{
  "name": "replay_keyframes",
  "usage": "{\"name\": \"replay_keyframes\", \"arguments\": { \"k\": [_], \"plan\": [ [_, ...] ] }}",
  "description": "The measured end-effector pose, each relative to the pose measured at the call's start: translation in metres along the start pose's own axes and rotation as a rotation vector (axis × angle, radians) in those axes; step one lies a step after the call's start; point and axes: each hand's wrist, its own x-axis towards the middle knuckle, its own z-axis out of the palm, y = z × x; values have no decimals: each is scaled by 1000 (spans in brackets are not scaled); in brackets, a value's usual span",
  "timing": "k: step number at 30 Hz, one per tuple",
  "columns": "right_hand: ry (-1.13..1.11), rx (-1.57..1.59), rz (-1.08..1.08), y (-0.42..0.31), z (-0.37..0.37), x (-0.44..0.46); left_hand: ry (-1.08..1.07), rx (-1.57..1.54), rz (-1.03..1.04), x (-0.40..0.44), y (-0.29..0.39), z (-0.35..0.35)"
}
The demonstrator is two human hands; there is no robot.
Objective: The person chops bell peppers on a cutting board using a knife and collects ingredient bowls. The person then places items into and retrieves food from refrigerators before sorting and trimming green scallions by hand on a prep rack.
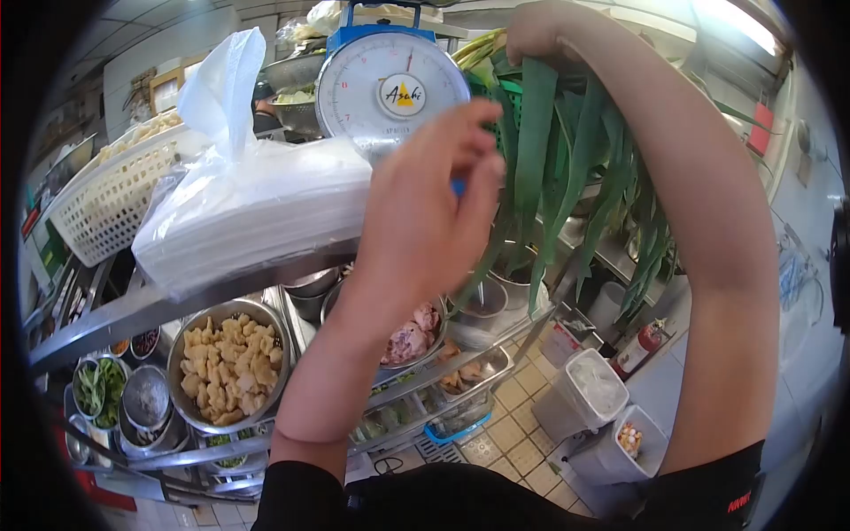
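My left hand (425, 208) is raised in front of the round dial scale (394, 88), its fingers blurred and partly curled, with what is between them not clear. My right hand (536, 34) is at the top, wrapped round the upper part of a bunch of long green leaves (536, 133) that hang down beside the scale. A green basket (509, 111) shows behind the leaves. Left of my left hand lies a plastic pack of white tissues (257, 203), one tissue standing up from it.
Below the metal shelf edge (115, 323) are a bowl of pale fried pieces (232, 367), a bowl of pink meat (412, 341) and small bowls of greens. A white basket (115, 195) stands at left. Bins (580, 389) stand on the tiled floor at lower right.
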Motion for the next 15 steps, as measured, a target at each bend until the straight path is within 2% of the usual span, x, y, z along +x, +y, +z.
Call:
{"name": "replay_keyframes", "arguments": {
  "k": [1, 4, 5, 6, 7, 10, 12, 13, 15],
  "plan": [
    [-68, 170, 158, -7, -8, -14, 37, 118, 64, 16, -7, 6],
    [-105, 91, 192, -21, -21, -38, 107, 437, 219, 60, -45, 40],
    [-105, 93, 180, -21, -16, -35, 51, 505, 118, 75, -46, 52],
    [-95, 260, 245, -20, -9, -29, -5, 572, 18, 86, -47, 61],
    [-83, 428, 313, -20, -4, -26, -3, 579, 17, 95, -48, 68],
    [-14, 451, 288, -17, 8, -25, -116, 525, -77, 100, -61, 87],
    [62, 467, 269, -18, 7, -25, 97, 615, 197, 89, -80, 96],
    [97, 474, 259, -25, 2, -32, 104, 617, 201, 87, -87, 98],
    [31, 518, 216, -29, -5, -42, 95, 608, 283, 88, -95, 100]
  ]
}}
